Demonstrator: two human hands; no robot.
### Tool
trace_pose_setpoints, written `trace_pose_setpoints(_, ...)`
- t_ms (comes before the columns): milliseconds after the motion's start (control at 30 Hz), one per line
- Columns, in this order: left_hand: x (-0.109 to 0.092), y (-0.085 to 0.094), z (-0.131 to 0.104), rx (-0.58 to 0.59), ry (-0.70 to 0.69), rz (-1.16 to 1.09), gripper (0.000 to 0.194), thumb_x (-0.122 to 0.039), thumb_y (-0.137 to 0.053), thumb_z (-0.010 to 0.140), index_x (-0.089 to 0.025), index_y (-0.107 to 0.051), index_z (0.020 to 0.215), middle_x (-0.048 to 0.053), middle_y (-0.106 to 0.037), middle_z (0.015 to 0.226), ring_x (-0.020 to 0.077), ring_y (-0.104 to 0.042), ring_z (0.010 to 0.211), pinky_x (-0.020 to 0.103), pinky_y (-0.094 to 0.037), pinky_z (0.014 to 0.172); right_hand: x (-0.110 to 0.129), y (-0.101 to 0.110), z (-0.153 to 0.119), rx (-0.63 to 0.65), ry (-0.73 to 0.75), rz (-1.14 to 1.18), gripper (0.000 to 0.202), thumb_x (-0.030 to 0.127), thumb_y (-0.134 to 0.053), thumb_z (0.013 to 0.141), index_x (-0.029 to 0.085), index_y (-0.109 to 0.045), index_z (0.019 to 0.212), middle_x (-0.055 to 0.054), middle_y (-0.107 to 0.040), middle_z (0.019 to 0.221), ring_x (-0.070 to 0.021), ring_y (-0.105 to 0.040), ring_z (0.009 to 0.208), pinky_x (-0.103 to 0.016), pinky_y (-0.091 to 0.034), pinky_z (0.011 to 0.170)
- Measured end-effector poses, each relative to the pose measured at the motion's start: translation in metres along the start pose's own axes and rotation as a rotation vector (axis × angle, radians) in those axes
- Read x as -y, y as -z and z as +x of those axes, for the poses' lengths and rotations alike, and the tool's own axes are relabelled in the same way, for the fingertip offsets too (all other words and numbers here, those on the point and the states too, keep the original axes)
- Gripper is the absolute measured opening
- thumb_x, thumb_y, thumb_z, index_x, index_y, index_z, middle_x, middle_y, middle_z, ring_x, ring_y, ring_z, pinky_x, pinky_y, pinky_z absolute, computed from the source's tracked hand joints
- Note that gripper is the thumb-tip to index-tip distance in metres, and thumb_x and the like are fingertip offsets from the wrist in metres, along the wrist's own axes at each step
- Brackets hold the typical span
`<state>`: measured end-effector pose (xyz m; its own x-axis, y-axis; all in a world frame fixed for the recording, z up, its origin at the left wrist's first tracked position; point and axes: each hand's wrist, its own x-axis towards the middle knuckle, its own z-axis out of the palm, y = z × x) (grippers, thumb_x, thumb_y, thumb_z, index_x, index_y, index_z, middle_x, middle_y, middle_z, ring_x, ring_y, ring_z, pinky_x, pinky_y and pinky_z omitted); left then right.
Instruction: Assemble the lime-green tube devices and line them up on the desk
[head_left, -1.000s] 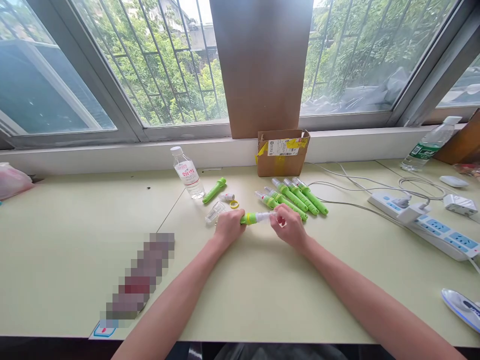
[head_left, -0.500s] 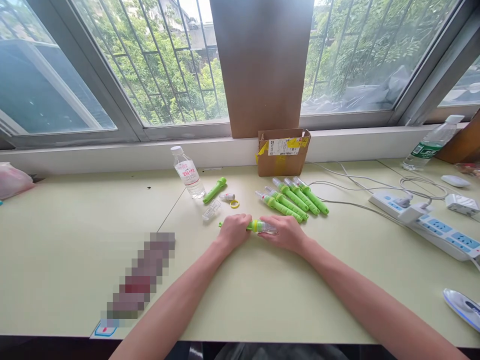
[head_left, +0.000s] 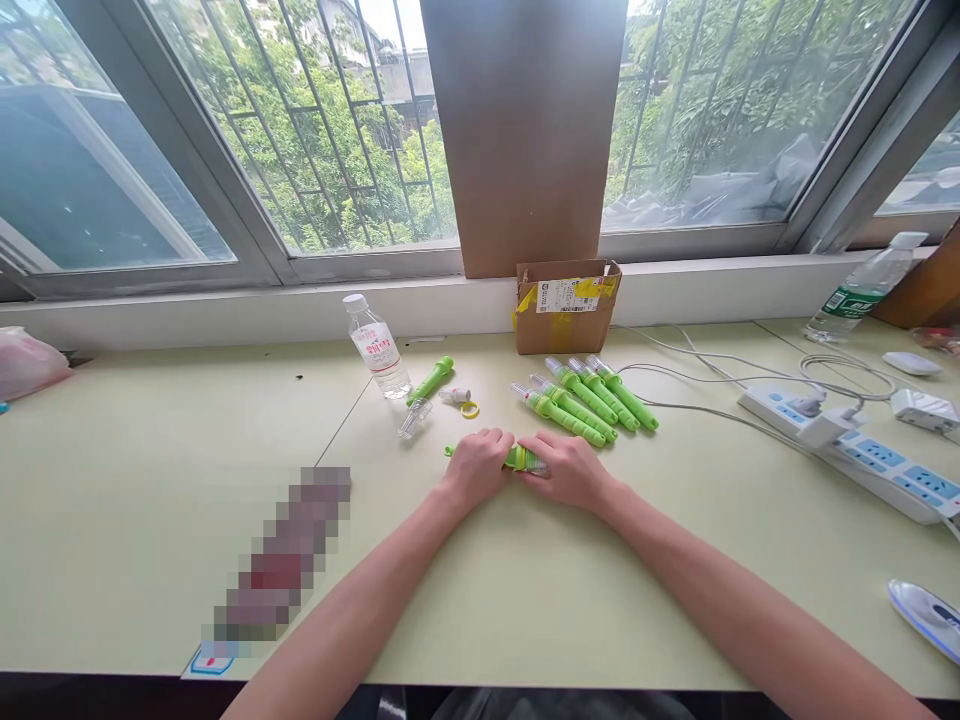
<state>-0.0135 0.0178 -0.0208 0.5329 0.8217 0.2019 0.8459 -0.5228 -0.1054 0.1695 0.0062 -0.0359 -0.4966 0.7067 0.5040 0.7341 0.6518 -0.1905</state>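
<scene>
Both hands meet over the middle of the table, closed around one green plastic stick [head_left: 519, 458] with a clear ribbed end. My left hand [head_left: 480, 465] wraps its green handle, whose tip sticks out to the left. Around the clear end are the fingers of my right hand [head_left: 562, 468], hiding part of it. Beyond my left hand lie a loose green handle [head_left: 430, 381], a clear plastic cover [head_left: 415, 419], a small white cylinder [head_left: 455, 396] and a yellow ring [head_left: 469, 410]. Several similar green sticks with clear ends [head_left: 592, 400] lie side by side beyond my right hand.
A water bottle [head_left: 376, 347] stands behind the loose parts, and an open cardboard box [head_left: 566, 325] sits against the wall. On the right are a power strip [head_left: 862, 455], cables, a second bottle [head_left: 862, 290] and a white-and-blue device [head_left: 926, 620]. A pixelated strip [head_left: 281, 560] lies at left.
My hands have drawn closer together on the green stick, the left shifting slightly right, so less of the clear end shows. The loose clear cover has shifted a little to the left.
</scene>
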Motion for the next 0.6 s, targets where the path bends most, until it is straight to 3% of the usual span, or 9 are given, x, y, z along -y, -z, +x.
trace_pose_setpoints(133,0.002,0.001,0.001,-0.04,-0.017,0.029,0.013,-0.011,-0.049,0.073,-0.017,-0.057,0.082,0.008,-0.06,0.079,0.0222,-0.056,0.075,0.031,-0.038,0.06,0.0,0.0,0.002,-0.019,-0.012,0.0,0.028,0.038,-0.057,0.082,0.019,-0.065,0.102,-0.003,-0.065,0.081,-0.0123,-0.056,0.063,-0.023,-0.03,0.051)
trace_pose_setpoints(267,0.006,0.004,0.003,-0.172,0.009,0.096,0.014,-0.012,-0.049,0.077,-0.017,-0.057,0.087,0.01,-0.059,0.086,0.0255,-0.055,0.083,0.035,-0.041,0.066,-0.001,-0.001,0.004,-0.085,-0.05,-0.008,0.026,0.037,-0.056,0.084,0.019,-0.064,0.101,-0.002,-0.066,0.081,-0.0119,-0.057,0.066,-0.023,-0.031,0.051)
trace_pose_setpoints(400,0.012,0.005,0.005,-0.307,-0.034,0.106,0.021,-0.014,-0.049,0.08,-0.016,-0.057,0.1,0.011,-0.059,0.101,0.0277,-0.052,0.1,0.04,-0.042,0.084,-0.006,-0.001,0.004,-0.155,-0.083,-0.023,0.026,0.037,-0.057,0.084,0.018,-0.064,0.101,-0.003,-0.066,0.082,-0.0117,-0.058,0.066,-0.023,-0.031,0.051)
trace_pose_setpoints(500,0.016,0.003,0.005,-0.317,-0.089,0.118,0.028,-0.01,-0.045,0.083,-0.016,-0.055,0.109,0.012,-0.059,0.107,0.0266,-0.051,0.107,0.043,-0.037,0.096,-0.011,-0.001,0.004,-0.171,-0.085,-0.043,0.025,0.037,-0.057,0.084,0.018,-0.064,0.1,-0.003,-0.066,0.081,-0.0124,-0.058,0.066,-0.023,-0.032,0.052)
trace_pose_setpoints(600,0.018,0.0,0.005,-0.292,-0.13,0.137,0.035,-0.004,-0.04,0.083,-0.012,-0.053,0.115,0.011,-0.062,0.103,0.0249,-0.053,0.101,0.042,-0.037,0.095,-0.014,-0.002,0.003,-0.16,-0.069,-0.061,0.026,0.038,-0.056,0.085,0.018,-0.064,0.101,-0.003,-0.067,0.081,-0.0133,-0.059,0.068,-0.024,-0.032,0.053)
